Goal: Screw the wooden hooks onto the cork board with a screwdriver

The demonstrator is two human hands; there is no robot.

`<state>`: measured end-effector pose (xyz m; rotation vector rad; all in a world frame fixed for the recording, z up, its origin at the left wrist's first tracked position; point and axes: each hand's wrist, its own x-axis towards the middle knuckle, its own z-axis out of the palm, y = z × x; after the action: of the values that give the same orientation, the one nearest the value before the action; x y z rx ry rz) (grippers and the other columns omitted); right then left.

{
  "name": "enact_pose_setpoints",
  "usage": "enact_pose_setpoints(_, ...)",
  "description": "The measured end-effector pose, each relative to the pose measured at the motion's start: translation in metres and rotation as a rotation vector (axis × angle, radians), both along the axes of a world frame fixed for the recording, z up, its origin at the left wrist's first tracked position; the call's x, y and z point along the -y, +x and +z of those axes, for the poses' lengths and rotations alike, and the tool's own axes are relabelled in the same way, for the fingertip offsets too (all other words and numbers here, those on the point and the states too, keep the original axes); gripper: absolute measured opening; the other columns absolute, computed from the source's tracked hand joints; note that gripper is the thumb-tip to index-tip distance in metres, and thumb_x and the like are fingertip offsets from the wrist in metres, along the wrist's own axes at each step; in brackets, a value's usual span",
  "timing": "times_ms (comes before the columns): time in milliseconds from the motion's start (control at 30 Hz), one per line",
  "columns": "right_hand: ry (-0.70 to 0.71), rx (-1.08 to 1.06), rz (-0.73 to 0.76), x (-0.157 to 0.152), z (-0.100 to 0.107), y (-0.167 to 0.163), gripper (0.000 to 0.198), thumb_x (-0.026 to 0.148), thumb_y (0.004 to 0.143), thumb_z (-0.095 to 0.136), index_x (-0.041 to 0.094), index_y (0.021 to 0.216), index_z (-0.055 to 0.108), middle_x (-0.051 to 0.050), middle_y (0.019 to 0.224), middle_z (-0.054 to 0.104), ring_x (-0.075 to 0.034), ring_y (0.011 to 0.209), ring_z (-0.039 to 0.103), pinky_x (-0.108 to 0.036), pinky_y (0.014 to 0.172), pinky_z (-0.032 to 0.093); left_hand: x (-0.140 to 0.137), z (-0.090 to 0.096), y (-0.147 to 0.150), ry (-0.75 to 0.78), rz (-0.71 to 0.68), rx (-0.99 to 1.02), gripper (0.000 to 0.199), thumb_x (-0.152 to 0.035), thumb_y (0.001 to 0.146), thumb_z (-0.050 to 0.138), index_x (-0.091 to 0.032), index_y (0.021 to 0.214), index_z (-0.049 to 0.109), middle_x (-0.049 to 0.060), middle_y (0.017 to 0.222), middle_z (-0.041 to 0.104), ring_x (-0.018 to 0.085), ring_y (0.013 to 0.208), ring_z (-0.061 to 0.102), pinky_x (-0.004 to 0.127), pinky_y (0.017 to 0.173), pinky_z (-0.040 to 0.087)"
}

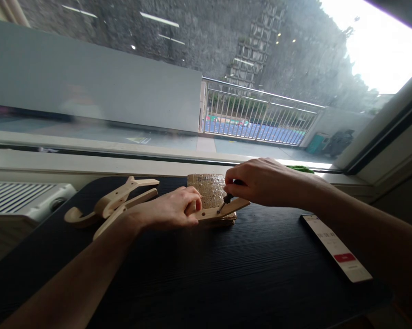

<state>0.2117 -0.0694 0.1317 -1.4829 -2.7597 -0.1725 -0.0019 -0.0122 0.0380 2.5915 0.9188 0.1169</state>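
My left hand (178, 206) grips one end of a light wooden piece (211, 214) with small holes in it. That piece rests on a cardboard block wrapped in clear tape (209, 187). My right hand (257, 183) is closed around the dark handle of a screwdriver (228, 198), held at a tilt. Its tip meets a screw (218, 211) in the wooden piece. Left of my left hand lie more curved wooden pieces (116, 201), with a hook-like end and several holes; my left forearm covers part of them.
Everything sits on a black table (206, 274). A phone (339, 251) with its screen lit lies at the right, beneath my right forearm. Behind the table run a window sill (151, 167) and a window. A white radiator (24, 201) stands at the left.
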Motion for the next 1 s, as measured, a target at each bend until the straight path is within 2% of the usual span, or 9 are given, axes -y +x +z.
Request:
enact_pose_setpoints(133,-0.074,-0.007,0.079,0.005,0.004,0.004,0.023,0.028,0.081,0.046,0.025,0.096,0.064,-0.001,0.083,0.066,-0.012,0.066,0.051,-0.024,0.059,0.028,0.002,0.003,0.000,-0.012,-0.002,-0.014,0.019,-0.030,0.071,0.052,-0.022,0.085,0.061,0.000,0.102,0.055,0.016,0.090,0.052,0.024,0.078,0.039)
enact_pose_setpoints(267,-0.103,-0.061,0.048,0.005,0.006,0.006,0.030,0.022,0.079,0.048,0.027,0.105,0.061,-0.002,0.087,0.066,-0.013,0.069,0.053,-0.024,0.060,0.030,0.002,0.003,0.000,-0.019,-0.003,0.000,0.019,-0.031,0.071,0.052,-0.022,0.085,0.060,0.001,0.102,0.054,0.017,0.092,0.051,0.025,0.078,0.039)
enact_pose_setpoints(433,-0.096,-0.073,0.072,-0.001,0.006,0.008,0.025,0.021,0.081,0.046,0.024,0.097,0.065,-0.001,0.083,0.066,-0.012,0.068,0.053,-0.023,0.062,0.030,0.001,0.003,0.001,-0.019,-0.010,-0.001,0.017,-0.032,0.071,0.053,-0.021,0.082,0.060,0.001,0.103,0.054,0.017,0.091,0.050,0.025,0.078,0.039)
enact_pose_setpoints(667,-0.067,-0.020,0.042,-0.003,0.006,0.010,0.022,0.030,0.083,0.047,0.022,0.088,0.067,0.001,0.067,0.061,-0.009,0.056,0.045,-0.023,0.054,0.025,0.003,0.003,-0.002,-0.015,-0.043,0.041,0.015,-0.028,0.074,0.052,-0.019,0.084,0.058,0.001,0.102,0.052,0.016,0.093,0.049,0.024,0.078,0.038)
enact_pose_setpoints(1000,0.026,0.067,-0.036,-0.003,0.010,-0.003,0.037,0.049,0.083,0.044,0.020,0.072,0.066,0.001,0.058,0.056,-0.009,0.051,0.039,-0.024,0.051,0.021,0.003,0.004,-0.002,-0.016,-0.046,0.036,0.013,-0.026,0.074,0.051,-0.020,0.084,0.058,0.000,0.101,0.052,0.016,0.094,0.048,0.026,0.082,0.035)
